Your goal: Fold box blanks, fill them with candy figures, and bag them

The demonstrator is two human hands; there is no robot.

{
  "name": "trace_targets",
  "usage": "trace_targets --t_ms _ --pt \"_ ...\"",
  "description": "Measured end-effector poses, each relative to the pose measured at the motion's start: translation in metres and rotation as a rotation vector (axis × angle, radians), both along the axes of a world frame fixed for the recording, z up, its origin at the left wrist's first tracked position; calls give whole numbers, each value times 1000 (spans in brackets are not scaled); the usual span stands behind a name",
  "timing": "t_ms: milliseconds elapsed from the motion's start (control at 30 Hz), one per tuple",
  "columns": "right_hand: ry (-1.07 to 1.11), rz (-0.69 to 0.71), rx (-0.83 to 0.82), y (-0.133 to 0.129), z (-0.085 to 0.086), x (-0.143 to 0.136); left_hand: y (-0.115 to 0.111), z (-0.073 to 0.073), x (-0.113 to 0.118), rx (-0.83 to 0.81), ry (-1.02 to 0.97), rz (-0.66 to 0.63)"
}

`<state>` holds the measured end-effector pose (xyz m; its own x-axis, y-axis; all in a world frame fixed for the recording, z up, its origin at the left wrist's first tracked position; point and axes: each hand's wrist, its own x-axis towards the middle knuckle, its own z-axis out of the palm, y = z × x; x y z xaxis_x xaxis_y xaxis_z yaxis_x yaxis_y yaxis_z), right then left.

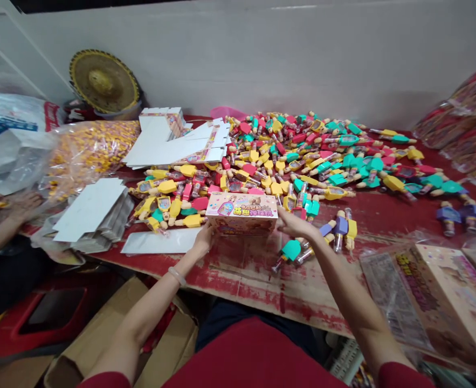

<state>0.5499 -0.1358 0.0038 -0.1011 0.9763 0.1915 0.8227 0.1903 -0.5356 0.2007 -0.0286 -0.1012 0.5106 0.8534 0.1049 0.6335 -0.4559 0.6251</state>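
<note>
A small printed cardboard box (241, 209), brown and pink with colourful lettering, stands at the near edge of a heap of toys. My left hand (204, 240) grips its lower left corner, the fingers partly hidden by the box. At the right end of the box my right hand (293, 223) closes on the edge, some of its fingertips out of sight. Behind the box spreads the heap of small plastic toys (270, 156) with clear tubes, in yellow, green and red. A green toy (291, 250) lies just below my right hand.
Flat white cartons lie in a back stack (152, 140) and a left stack (90, 210). A bag of small yellow pieces (96, 151) stands at left, near another person's hands (23, 207). Wrapped printed boxes (443, 302) occupy the right front. An open carton (104, 323) sits below the table.
</note>
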Motion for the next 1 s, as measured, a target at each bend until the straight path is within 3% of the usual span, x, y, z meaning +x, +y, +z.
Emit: trace_targets --t_ms 100,167,200,267,367,433,533,600,733,833,900,1000 --pt "-43 -200 321 5 66 -10 0 5 2 -14 0 5" --pt "-100 -318 435 15 93 -30 0 8 4 -27 2 8" --pt "-146 -336 414 21 97 -43 0 10 4 -33 1 9" --pt "-252 -304 229 34 88 -66 -1 15 2 -47 -5 4" --pt "-352 -285 -101 49 58 -83 -1 33 -7 -60 -26 33" --pt "-394 -286 -160 53 44 -82 2 57 -11 11 -110 168" --pt "-432 -268 -129 53 42 -78 12 103 5 241 -320 314" --pt "-437 -270 -137 52 46 -78 20 130 30 356 -304 222" --pt "-437 -222 -155 51 51 -77 21 154 75 334 154 -4" --pt "-467 -166 -134 51 52 -71 -12 163 77 304 400 54" --pt "-506 -181 -102 53 53 -68 -52 169 65 269 498 88" --pt "-547 -283 -53 55 58 -73 -123 174 50 106 479 -19"
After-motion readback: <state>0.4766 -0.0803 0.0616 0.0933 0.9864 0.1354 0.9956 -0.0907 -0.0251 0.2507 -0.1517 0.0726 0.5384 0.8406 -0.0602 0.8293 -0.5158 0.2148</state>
